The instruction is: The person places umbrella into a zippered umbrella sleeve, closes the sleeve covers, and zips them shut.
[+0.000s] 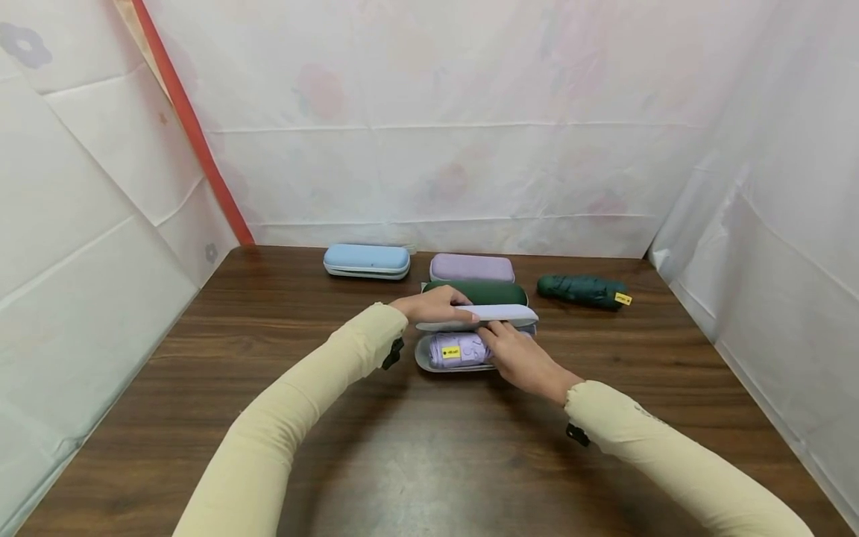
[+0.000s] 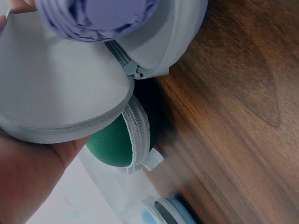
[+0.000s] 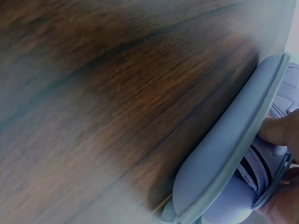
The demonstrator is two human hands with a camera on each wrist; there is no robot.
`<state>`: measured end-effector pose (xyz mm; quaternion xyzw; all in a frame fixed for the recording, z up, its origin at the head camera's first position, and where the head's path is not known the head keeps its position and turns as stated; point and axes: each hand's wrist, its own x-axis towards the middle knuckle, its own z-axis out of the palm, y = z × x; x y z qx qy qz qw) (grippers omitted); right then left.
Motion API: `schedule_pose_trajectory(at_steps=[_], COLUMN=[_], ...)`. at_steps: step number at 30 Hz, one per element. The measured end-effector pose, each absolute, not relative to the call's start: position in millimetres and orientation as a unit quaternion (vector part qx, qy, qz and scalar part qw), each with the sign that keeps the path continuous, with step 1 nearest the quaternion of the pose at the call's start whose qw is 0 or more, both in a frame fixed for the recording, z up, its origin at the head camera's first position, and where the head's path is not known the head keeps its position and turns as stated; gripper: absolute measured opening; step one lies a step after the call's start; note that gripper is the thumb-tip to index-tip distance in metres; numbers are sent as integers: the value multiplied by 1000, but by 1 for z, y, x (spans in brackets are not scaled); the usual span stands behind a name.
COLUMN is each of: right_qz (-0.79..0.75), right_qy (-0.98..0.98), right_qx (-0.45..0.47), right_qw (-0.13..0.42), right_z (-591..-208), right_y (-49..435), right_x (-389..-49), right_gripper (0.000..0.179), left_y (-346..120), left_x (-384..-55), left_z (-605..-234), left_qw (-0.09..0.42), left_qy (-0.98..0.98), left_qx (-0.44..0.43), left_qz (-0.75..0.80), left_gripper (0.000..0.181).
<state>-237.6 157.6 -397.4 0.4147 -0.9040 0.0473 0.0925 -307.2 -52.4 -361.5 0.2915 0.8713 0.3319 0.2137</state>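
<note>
A pale lavender zip case (image 3: 224, 154) lies unzipped on the table, its lid (image 1: 499, 313) raised. Inside it is a folded lavender umbrella (image 1: 463, 350) with a yellow tag. The left hand (image 1: 439, 306) grips the lid from behind; in the left wrist view the lid's grey lining (image 2: 60, 84) hides most of the fingers. The right hand (image 1: 520, 358) is at the right end of the umbrella. In the right wrist view its thumb (image 3: 278, 130) presses on the umbrella, with fingers across by the far zipper edge and the umbrella's end between them.
Right behind the open case lies a closed green case (image 1: 476, 292), with a purple case (image 1: 472, 267) beyond it. A blue case (image 1: 367, 260) sits at the back left. A dark green folded umbrella (image 1: 580, 291) lies at the right. White sheets (image 1: 429, 171) enclose the wooden table (image 1: 403, 462).
</note>
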Motion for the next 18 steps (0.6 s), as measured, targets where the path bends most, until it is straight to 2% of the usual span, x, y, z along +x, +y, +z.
schedule_pose_trajectory(at_steps=[12,18], right_qz=[79,103], right_qy=[-905,-894], right_qx=[417,433], right_qw=[27,-49], right_z=[-396,-384], right_y=[159,167], right_x=[-249,-249], right_gripper=[56,56], left_y=[-53,-52], left_x=[-307,-306], left_z=[-360,-361], left_qw=[210,213], left_qy=[868,868], left_qx=[296,295], left_qz=[339,338], left_gripper=[55,55])
